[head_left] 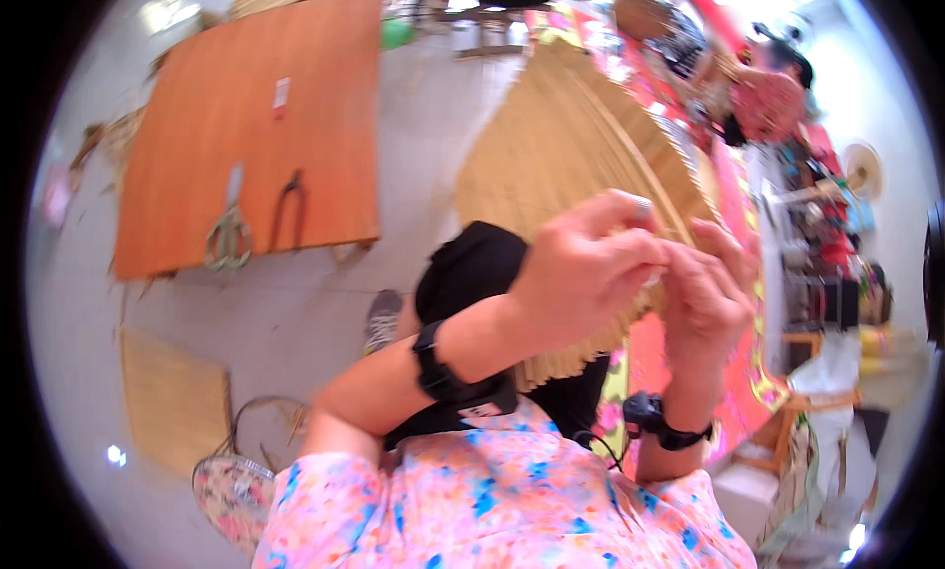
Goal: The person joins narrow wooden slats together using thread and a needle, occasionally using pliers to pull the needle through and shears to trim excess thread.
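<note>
A large tan panel of thin flat strips (551, 141), like split bamboo or straw, leans across my lap, with a row of strip ends along its lower edge. Over its right part my left hand (591, 264) is closed in a pinch. What it grips is too small and blurred to name. Close against its fingertips, my right hand (704, 293) has its fingers curled together at the panel's right edge. Its fingertips are partly hidden, and I cannot make out what lies between them. Black bands circle both wrists.
To the left stands an orange-brown wooden table (325, 195) with scissors (230, 236), dark pliers-like tool (288, 207) and a small red-and-white item (282, 98). A flat tan board (175, 400) and floral bag (233, 492) lie below it. Another person (768, 101) sits far right, beside pink floral cloth (738, 392).
</note>
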{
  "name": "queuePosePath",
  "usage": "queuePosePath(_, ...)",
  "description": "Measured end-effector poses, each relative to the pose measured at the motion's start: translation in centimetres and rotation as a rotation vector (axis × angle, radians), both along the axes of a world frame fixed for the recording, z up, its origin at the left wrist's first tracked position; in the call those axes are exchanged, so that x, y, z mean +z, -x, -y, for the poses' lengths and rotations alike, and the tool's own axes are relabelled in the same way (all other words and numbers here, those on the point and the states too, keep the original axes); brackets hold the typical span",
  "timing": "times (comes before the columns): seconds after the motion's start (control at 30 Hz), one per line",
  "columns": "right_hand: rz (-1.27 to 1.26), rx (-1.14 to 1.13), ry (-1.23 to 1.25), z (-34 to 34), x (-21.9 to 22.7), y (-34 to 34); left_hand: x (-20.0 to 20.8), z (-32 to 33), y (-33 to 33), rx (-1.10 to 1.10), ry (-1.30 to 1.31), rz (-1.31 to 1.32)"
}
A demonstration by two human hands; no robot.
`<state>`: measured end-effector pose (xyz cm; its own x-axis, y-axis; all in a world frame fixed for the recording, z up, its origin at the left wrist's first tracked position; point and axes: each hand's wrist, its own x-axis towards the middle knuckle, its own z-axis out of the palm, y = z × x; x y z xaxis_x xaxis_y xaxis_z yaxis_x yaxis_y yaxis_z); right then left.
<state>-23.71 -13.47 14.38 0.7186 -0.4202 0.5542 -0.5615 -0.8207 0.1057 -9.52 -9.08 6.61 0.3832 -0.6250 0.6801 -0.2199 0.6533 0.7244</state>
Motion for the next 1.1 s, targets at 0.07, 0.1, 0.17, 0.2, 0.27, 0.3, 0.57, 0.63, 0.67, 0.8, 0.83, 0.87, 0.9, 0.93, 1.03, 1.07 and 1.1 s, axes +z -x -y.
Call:
queuePosePath(0.07, 0.003, -0.017, 0.012, 0.2, 0.1, 0.1, 0.0, 0.1, -1.0, 0.069, -0.028, 0.071)
queuePosePath(0.1, 0.039, -0.017, -0.011, 0.3, 0.1, 0.4, -0.2, 0.0, -1.9, 0.088, -0.036, 0.104)
queuePosePath(0.17, 0.063, -0.007, -0.023, 0.3, -0.2, 0.4, -2.3, -0.7, -5.6, 0.314, -0.098, 0.183)
queuePosePath(0.2, 0.054, -0.002, -0.008, 0.3, -0.1, 0.5, -3.6, -0.8, -7.5, 0.418, -0.12, 0.223)
queuePosePath(0.27, 0.06, -0.023, 0.037, 0.3, 0.2, 0.5, -7.1, -2.7, -12.8, 0.578, -0.354, 0.352)
queuePosePath(0.3, 0.083, -0.029, 0.055, 0.3, 0.4, 0.4, -9.6, -3.9, -15.9, 0.705, -0.577, 0.319)
queuePosePath(0.57, -0.045, 0.016, 0.159, 1.0, 2.5, -0.3, -22.2, -16.5, -25.8, 1.13, -1.288, 0.602)
queuePosePath(0.63, -0.105, 0.079, 0.166, 1.6, 3.3, -0.5, -22.9, -16.7, -25.3, 1.112, -1.237, 0.654)
queuePosePath(0.67, -0.134, 0.11, 0.169, 1.8, 3.6, -0.7, -23.1, -16.6, -25.3, 1.085, -1.219, 0.642)
queuePosePath(0.8, -0.224, 0.199, 0.076, 1.9, 4.8, -1.4, -22.4, -14.2, -23.0, 0.984, -1.22, 0.632)
queuePosePath(0.83, -0.261, 0.223, 0.069, 1.9, 5.1, -1.8, -22.3, -13.7, -22.4, 0.965, -1.237, 0.643)
queuePosePath(0.87, -0.299, 0.249, 0.062, 2.0, 5.3, -2.2, -22.6, -13.4, -21.9, 0.983, -1.252, 0.616)
queuePosePath(0.9, -0.325, 0.304, 0.044, 2.4, 5.4, -2.9, -22.7, -13.3, -22.1, 1.015, -1.269, 0.593)
queuePosePath(0.93, -0.359, 0.316, 0.047, 2.5, 5.6, -3.0, -22.9, -13.3, -22.2, 1.049, -1.287, 0.568)
queuePosePath(1.03, -0.42, 0.358, 0.044, 2.8, 6.1, -3.0, -23.0, -13.0, -22.5, 1.298, -1.132, 0.743)
queuePosePath(1.07, -0.416, 0.337, 0.035, 2.7, 6.0, -3.0, -22.7, -13.8, -23.4, 1.32, -1.187, 0.685)
queuePosePath(1.1, -0.414, 0.31, 0.023, 2.9, 5.6, -2.6, -22.3, -14.4, -24.3, 1.335, -1.24, 0.628)
